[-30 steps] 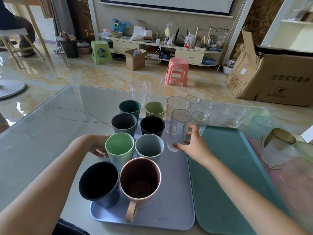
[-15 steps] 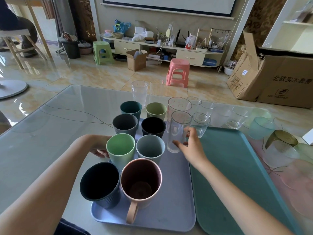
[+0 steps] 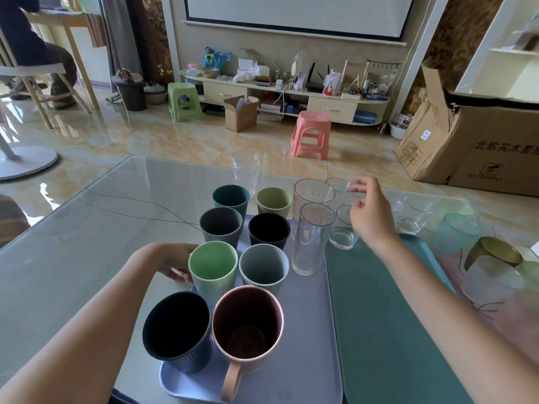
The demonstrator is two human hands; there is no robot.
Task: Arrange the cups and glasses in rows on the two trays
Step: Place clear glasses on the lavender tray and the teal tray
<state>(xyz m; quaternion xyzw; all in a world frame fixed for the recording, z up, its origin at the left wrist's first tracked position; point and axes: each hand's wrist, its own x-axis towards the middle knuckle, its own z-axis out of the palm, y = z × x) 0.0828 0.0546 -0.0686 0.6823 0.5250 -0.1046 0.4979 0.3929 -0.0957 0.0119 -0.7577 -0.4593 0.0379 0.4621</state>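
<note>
A lavender tray (image 3: 306, 345) holds two rows of coloured cups, from a pink mug (image 3: 248, 325) in front to a teal cup (image 3: 231, 196) at the back. A tall clear glass (image 3: 310, 237) stands free on this tray, right of the cups, with a wider clear glass (image 3: 313, 193) behind it. My left hand (image 3: 169, 262) grips the tray's left edge beside the light green cup (image 3: 213, 268). My right hand (image 3: 370, 212) hovers open above a small glass (image 3: 344, 231) standing at the far corner of the teal tray (image 3: 393, 330).
More clear glasses (image 3: 414, 214) stand on the glass table behind the teal tray, and one (image 3: 246, 170) behind the cups. A frosted teal cup (image 3: 456, 231) and a gold-rimmed glass (image 3: 493, 258) sit at the right. A thin cable (image 3: 131, 201) crosses the table at left.
My right hand has let go of the tall clear glass and lifted up and to the right, over the small glasses. The left hand has stayed at the tray's edge.
</note>
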